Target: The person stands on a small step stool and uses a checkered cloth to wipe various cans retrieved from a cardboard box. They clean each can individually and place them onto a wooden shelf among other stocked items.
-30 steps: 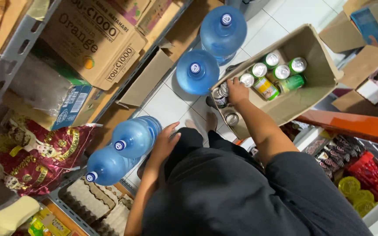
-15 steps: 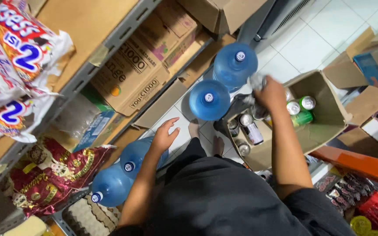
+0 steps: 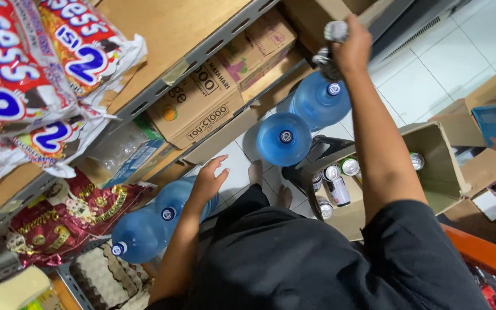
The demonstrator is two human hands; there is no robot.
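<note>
My right hand [image 3: 352, 50] is raised high toward the shelving, shut on two drink cans [image 3: 333, 46], one silver top showing above the fingers. Below it an open cardboard box [image 3: 443, 166] stands on the white tiled floor with several cans [image 3: 337, 181] in it. My left hand [image 3: 209, 181] hangs open with its fingers spread, just over a blue water jug [image 3: 176, 209] that lies on its side. I stand over the box in dark clothes, with my bare feet showing between the jugs and the box.
Two more blue water jugs [image 3: 285, 138] stand by the box. A metal shelf rack [image 3: 202, 54] on the left holds snack bags [image 3: 24, 69], a brown carton [image 3: 199, 112] and a red bag [image 3: 70, 215]. Egg trays [image 3: 101, 278] lie below. More cartons [image 3: 489, 120] sit at the right.
My right hand has lifted two cans out of the box and raised them up toward the shelf. My view has tilted upward. The left hand has stayed over the lying jug.
</note>
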